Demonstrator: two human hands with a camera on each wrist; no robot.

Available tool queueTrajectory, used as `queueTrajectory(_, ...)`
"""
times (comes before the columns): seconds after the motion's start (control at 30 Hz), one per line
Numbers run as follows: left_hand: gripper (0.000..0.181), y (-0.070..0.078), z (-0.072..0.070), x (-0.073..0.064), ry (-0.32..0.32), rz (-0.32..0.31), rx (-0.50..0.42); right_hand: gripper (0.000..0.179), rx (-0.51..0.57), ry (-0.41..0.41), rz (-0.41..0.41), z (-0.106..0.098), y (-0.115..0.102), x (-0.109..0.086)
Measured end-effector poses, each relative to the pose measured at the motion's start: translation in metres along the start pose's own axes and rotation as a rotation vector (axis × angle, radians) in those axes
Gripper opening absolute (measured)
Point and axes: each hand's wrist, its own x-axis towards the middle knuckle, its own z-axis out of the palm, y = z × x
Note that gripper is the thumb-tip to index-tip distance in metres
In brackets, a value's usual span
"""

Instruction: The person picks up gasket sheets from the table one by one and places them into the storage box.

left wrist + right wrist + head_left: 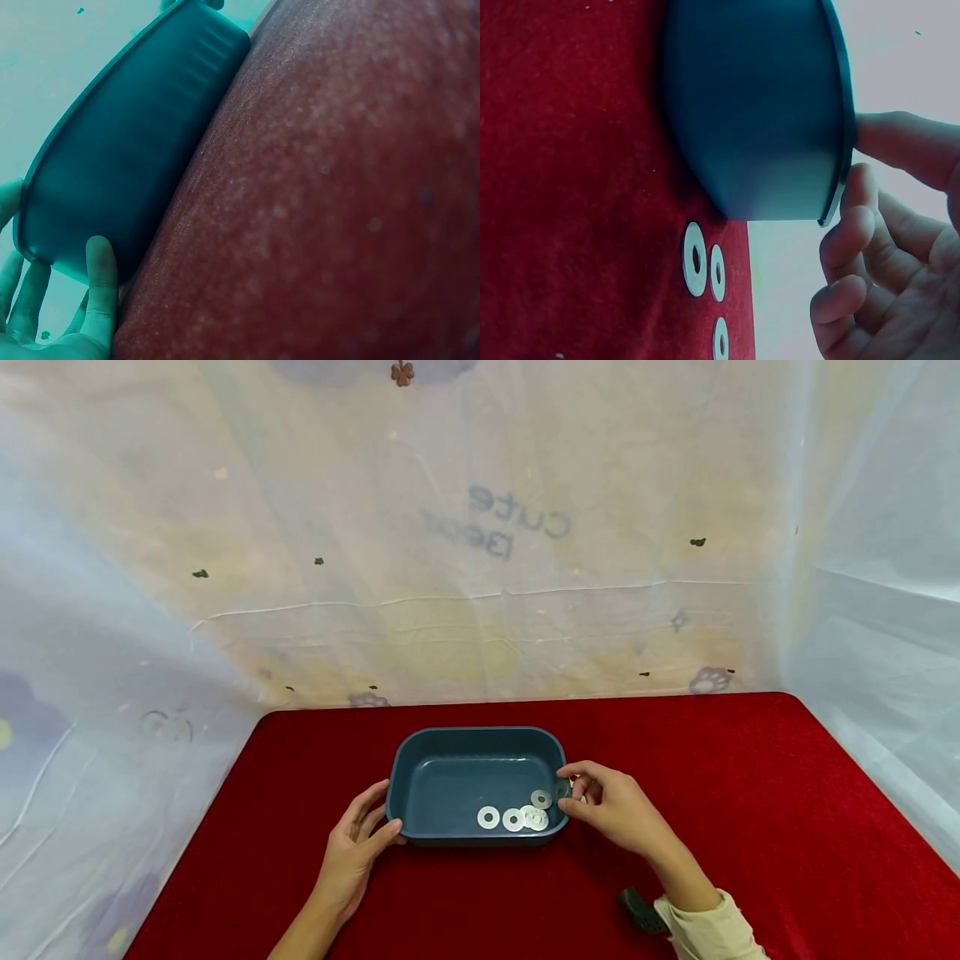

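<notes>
A dark blue rectangular tray [465, 839] sits on the red cloth. Flat metal washers [488, 817] lie inside it, several of them grouped toward its near right corner and partly overlapping. My left hand [358, 843] grips the near left corner, thumb at the front rim and fingers along the left side. At the right rim, my right hand [611, 806] reaches over with bent thumb and index finger, pinching a dim grey washer [562, 788] against the dark inner wall. In the right wrist view the rim hides the thumb's tip, while the other fingers curl outside.
On the red cloth [750, 810] beside the tray's right end lie more washers [694, 259], mostly covered by my right hand in the head view. A dark strap-like piece [641, 910] is by the right sleeve. Pale printed sheeting [480, 643] walls the back and sides.
</notes>
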Motion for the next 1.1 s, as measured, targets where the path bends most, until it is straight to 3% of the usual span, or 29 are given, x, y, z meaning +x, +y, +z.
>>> queueTrajectory(0.77, 0.063, 0.001, 0.001, 0.001, -0.013, -0.010, 0.008, 0.033, 0.005, 0.006, -0.009, -0.007, 0.010, 0.000)
queueTrajectory(1.1, 0.063, 0.000, 0.000, 0.000, -0.014, -0.007, 0.012, 0.033, -0.014, 0.064, 0.061, -0.029, 0.040, 0.004)
